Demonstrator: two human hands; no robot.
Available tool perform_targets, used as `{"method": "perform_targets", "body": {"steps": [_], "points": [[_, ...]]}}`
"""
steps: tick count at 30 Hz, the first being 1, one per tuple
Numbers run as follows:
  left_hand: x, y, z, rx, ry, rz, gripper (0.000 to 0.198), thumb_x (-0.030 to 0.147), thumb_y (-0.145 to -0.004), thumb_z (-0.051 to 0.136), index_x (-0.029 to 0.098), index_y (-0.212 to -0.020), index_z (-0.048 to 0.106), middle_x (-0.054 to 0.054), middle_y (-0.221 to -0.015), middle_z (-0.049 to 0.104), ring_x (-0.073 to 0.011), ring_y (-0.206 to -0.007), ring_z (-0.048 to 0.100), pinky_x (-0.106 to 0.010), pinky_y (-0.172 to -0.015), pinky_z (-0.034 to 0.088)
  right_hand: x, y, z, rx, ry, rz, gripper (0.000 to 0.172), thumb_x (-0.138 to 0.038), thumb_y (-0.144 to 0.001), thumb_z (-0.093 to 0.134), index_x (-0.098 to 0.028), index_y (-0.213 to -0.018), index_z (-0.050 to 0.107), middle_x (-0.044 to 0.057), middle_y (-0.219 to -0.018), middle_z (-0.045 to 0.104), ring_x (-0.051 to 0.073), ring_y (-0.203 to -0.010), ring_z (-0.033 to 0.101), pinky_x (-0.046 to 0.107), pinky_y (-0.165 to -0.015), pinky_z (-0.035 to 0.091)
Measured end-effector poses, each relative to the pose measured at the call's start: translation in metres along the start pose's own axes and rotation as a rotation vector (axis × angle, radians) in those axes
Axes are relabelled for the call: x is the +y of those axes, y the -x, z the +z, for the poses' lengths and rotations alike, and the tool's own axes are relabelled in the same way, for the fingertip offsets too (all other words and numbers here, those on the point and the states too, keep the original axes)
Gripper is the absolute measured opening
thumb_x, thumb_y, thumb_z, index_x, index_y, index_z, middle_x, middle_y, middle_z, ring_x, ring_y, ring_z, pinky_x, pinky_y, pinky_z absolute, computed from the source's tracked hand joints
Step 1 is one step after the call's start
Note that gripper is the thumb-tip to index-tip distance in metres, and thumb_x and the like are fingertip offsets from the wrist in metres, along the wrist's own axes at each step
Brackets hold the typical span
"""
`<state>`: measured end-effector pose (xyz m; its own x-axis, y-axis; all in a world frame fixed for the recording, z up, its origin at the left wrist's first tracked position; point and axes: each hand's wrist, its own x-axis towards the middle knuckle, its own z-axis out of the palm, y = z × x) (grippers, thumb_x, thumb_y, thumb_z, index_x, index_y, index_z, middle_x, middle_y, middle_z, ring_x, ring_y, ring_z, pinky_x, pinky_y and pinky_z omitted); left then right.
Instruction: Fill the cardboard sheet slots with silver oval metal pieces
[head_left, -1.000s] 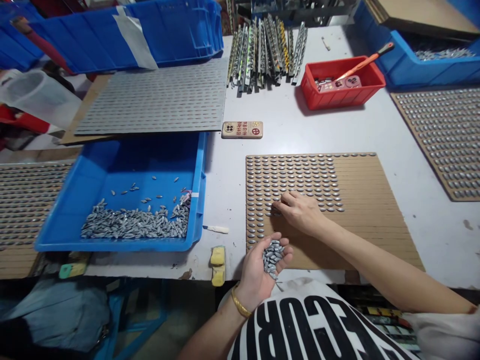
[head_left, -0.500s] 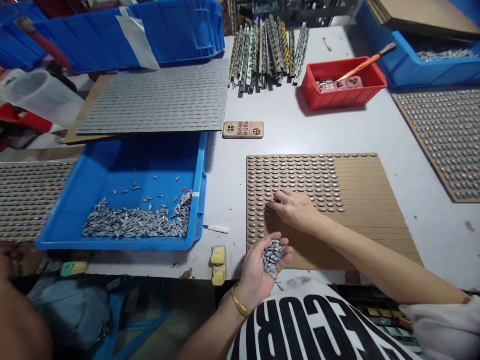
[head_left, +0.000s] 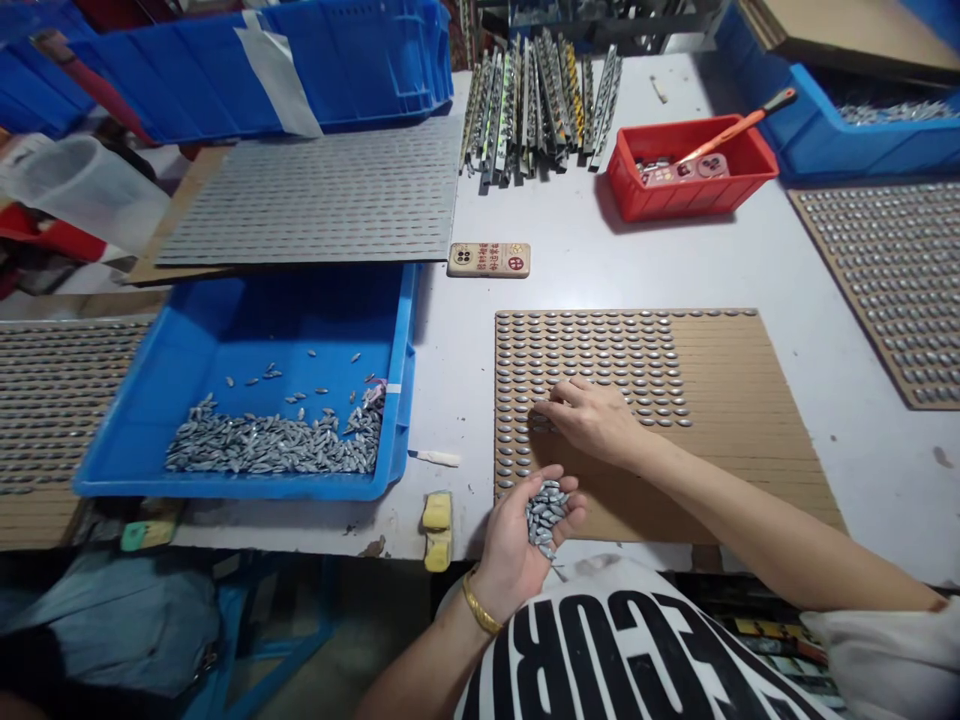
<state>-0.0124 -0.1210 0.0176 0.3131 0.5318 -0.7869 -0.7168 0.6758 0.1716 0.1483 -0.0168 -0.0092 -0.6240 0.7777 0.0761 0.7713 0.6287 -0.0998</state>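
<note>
My left hand (head_left: 517,540) is cupped, palm up, round a heap of small grey oval metal pieces (head_left: 546,512) at the near edge of a brown slotted board (head_left: 720,400). My right hand (head_left: 592,418) lies on that board with its fingertips pinched together at the left part of a row; what they hold is too small to make out. Rows of the same grey pieces (head_left: 592,355) fill the board's upper left part, and its right and near parts are bare.
A blue bin (head_left: 247,340) with a pile of loose grey pieces (head_left: 270,445) stands to the left. Filled boards lie at far left (head_left: 52,400), back left (head_left: 315,200) and right (head_left: 892,270). A red tray (head_left: 686,165), metal strips (head_left: 536,95) and a small case (head_left: 489,260) sit further back.
My right hand has slid a little to the left along the row on the board. My left hand has stayed in place with its heap of pieces.
</note>
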Motion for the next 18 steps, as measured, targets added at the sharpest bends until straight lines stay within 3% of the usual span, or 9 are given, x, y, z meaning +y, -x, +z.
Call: {"method": "perform_targets", "body": {"steps": [6, 18], "points": [[-0.0013, -0.0003, -0.0012, 0.006, 0.0, -0.004, 0.027, 0.024, -0.082, 0.059, 0.008, -0.104, 0.063, -0.012, -0.093, 0.068, -0.0211, -0.079, 0.067, -0.031, -0.075, 0.054, -0.0039, 0.0019, 0.0012, 0.005, -0.044, -0.004, 0.023, -0.022, -0.092, 0.047, -0.024, -0.094, 0.07, 0.005, -0.087, 0.06, 0.016, -0.079, 0.045, 0.029, -0.057, 0.022], [-0.0027, 0.0005, 0.0003, 0.02, -0.001, -0.001, 0.026, 0.022, -0.081, 0.06, 0.008, -0.103, 0.063, -0.012, -0.091, 0.069, -0.0205, -0.077, 0.068, -0.031, -0.074, 0.053, -0.0093, -0.0011, 0.0038, -0.004, -0.049, -0.006, 0.022, -0.02, -0.091, 0.047, -0.022, -0.091, 0.069, 0.006, -0.083, 0.06, 0.017, -0.079, 0.044, 0.03, -0.055, 0.018]]}}
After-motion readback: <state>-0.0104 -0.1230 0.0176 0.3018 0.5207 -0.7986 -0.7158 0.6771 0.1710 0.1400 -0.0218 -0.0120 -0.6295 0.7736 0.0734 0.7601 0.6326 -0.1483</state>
